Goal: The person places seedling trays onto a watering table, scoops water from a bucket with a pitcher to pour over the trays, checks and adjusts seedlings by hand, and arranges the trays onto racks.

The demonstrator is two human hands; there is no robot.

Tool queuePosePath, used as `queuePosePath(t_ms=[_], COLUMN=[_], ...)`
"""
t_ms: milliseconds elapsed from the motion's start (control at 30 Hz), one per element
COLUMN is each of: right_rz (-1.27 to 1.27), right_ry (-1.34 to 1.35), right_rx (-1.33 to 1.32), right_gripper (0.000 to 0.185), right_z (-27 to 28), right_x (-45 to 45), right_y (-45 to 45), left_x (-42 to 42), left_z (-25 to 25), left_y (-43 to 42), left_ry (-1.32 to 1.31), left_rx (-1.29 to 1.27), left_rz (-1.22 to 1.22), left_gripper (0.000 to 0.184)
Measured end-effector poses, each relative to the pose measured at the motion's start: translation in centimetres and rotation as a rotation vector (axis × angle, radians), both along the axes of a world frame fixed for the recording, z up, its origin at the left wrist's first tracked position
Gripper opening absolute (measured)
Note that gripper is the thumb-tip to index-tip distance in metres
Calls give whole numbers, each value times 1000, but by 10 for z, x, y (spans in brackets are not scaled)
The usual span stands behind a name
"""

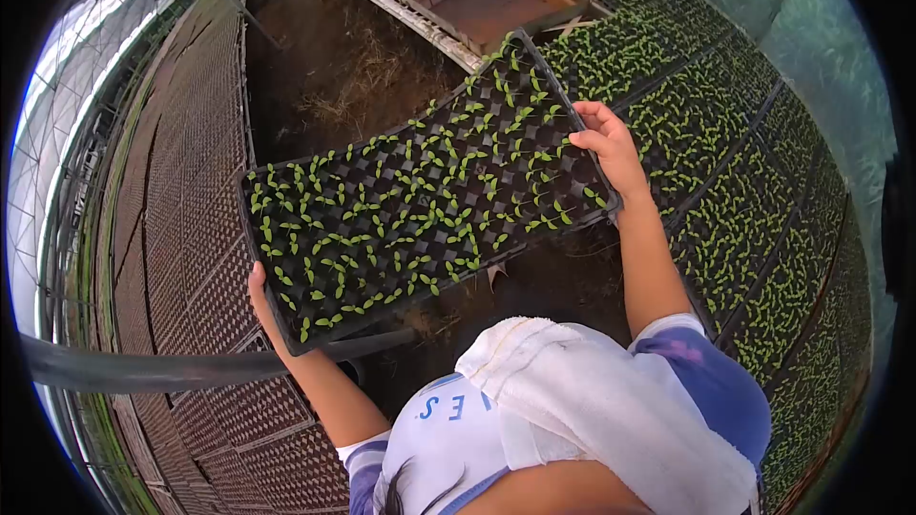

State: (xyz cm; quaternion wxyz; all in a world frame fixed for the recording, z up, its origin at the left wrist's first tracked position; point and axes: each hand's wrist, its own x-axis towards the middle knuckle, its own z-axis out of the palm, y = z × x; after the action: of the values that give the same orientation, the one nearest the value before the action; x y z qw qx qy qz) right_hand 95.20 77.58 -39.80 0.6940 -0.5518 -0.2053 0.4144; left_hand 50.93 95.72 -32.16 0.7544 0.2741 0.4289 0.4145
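Observation:
Between my two hands I hold up a black seedling tray (410, 215) full of small green seedlings, tilted with its right end higher in the view. My left hand (259, 288) grips the tray's lower left end; most of its fingers are hidden beneath. At the opposite end, my right hand (611, 148) is closed on the rim, with the thumb on top and fingers curled at the edge. Some cells near the right end show dark soil without a sprout.
Trays of seedlings (763, 257) cover the bench on the right. On the left lie many trays with pale-dotted cells (196, 257). A grey pipe (191, 372) crosses at lower left. Beyond the tray are a dirt aisle (334, 48) and a wooden-framed opening (496, 0).

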Motion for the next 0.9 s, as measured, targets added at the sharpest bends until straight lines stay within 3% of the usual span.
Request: queuePosePath(t_ms=[233, 567, 700, 900], right_rz=[40, 30, 18, 30], right_ry=[-12, -42, -83, -174], right_rx=[46, 75, 67, -27], right_gripper=[38, 38, 37, 27], right_z=[0, -4, -15, 14], right_x=[6, 4, -4, -12], right_y=[-28, -18, -26, -27], left_x=[21, 2, -7, -35], left_z=[12, -4, 6, 23], left_y=[-36, -16, -35, -41], left_ry=[-73, -114, -23, 282], left_rx=[46, 15, 8, 52], left_rz=[66, 25, 63, 19], left_gripper=[53, 45, 47, 44])
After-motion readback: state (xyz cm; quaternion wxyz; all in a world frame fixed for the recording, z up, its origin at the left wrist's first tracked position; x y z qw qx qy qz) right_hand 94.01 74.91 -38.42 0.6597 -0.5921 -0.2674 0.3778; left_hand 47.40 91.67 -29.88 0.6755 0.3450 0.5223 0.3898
